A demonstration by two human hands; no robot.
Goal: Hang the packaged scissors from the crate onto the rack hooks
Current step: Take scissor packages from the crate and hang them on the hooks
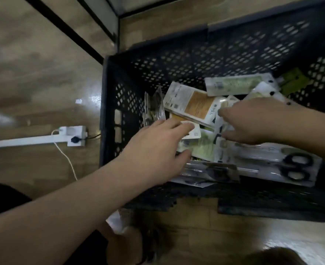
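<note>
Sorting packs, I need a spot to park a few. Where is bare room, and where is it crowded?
Bare floor lies left of the crate, beyond the white power strip and its cable. Another strip of floor runs along the crate's near wall. Inside, the scissors packs heap under the left hand and right hand: crowded.

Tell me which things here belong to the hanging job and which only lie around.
For the job: black crate; packaged scissors inside it; left hand and right hand, both reaching in.
Just lying about: white power strip and white cable, on the floor beside the crate.
</note>
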